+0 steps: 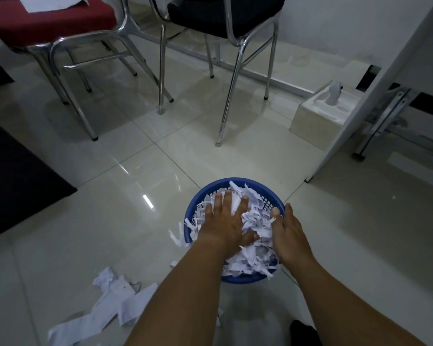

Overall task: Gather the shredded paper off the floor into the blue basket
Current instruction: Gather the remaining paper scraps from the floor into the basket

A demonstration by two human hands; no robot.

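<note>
The blue basket brims with shredded paper; the left hand lies flat on it, fingers spread; the right hand, fingers straight, is at its right rim. Loose strips (bigger ones) lie near-left on the tiled floor.

- The left hand pressed flat on the shredded paper heaped in the blue basket.
- The right hand, fingers straight, lay against the heap at the basket's right rim.
- Loose paper strips lay on the floor, near left.
- A tissue box stood far right.

A single head-worn wide-angle camera looks forward and down, close above the floor.
</note>
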